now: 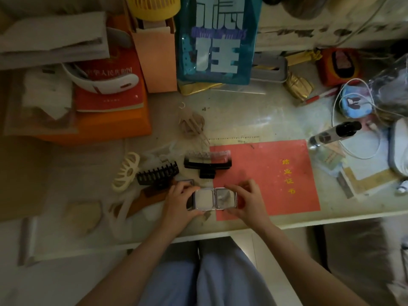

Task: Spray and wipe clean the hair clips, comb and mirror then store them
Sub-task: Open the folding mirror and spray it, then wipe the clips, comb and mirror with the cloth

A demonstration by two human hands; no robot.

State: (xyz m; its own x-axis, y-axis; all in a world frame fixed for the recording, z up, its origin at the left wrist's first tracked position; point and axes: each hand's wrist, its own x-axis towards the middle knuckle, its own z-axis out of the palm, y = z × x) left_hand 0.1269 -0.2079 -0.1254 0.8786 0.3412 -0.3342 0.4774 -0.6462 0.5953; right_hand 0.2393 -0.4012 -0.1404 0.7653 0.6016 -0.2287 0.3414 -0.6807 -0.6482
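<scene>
While lying open, mirror (pixel 214 198) shows two panes | left hand (pixel 179 198), right hand (pixel 246 200) grasping it

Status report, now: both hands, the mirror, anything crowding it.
Left hand and right hand both grip the open folding mirror by its ends. Mirror over desk edge. Black claw clip and wooden comb crowd left side.

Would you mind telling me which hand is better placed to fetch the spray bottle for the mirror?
Right. The spray bottle lies at the desk's right, on the right hand's side. The left hand could probably hold the open mirror alone, since both hands grip it now.
</scene>
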